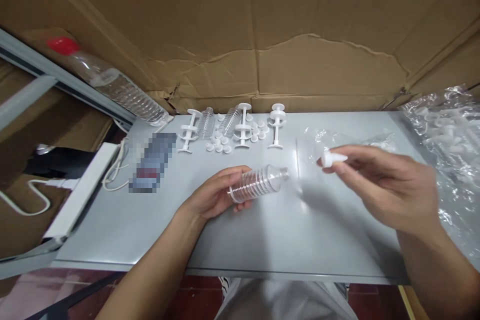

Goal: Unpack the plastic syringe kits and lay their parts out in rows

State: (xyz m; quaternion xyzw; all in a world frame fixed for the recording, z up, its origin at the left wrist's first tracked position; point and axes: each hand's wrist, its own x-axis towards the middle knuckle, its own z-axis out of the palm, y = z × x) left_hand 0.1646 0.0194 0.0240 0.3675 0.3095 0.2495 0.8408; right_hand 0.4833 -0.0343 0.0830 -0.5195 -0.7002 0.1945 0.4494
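A tall brown cardboard sheet (pixel 225 25), creased and torn in places, stands along the back edge of the smooth grey desk (pixel 232 240). At the desk's right end lies a heap of crinkled transparent plastic bagging (pixel 450 130) with white pieces showing through it. A large clear ribbed plastic water bottle with a red cap (pixel 120 92) leans at the desk's back left corner, and a long white box-shaped strip (pixel 82 190) with a white cable runs beside its left edge. Over the right half of the desk is the right hand (pixel 390 185), its thumb and fingertips pinched together; over the middle is the left hand (pixel 217 190), curled round something. A blurred-out grey-blue rectangular object (pixel 153 162) rests on the desk's left part. What the left hand grasps, by its base end, is a clear ribbed plastic bottle (pixel 258 183) — tilted nearly flat above the middle of the desk, its open narrow neck toward the desk's right end. Three white plastic double-disc rods (pixel 278 125) stand in a row near the desk's back edge, with two small clear ribbed containers (pixel 205 124) among them. The right hand pinches a small white plastic cone-shaped nozzle (pixel 333 159) — apart from the bottle's neck, over the desk's right half. Smallest are the round white plastic caps (pixel 221 145), clustered near the desk's back edge.
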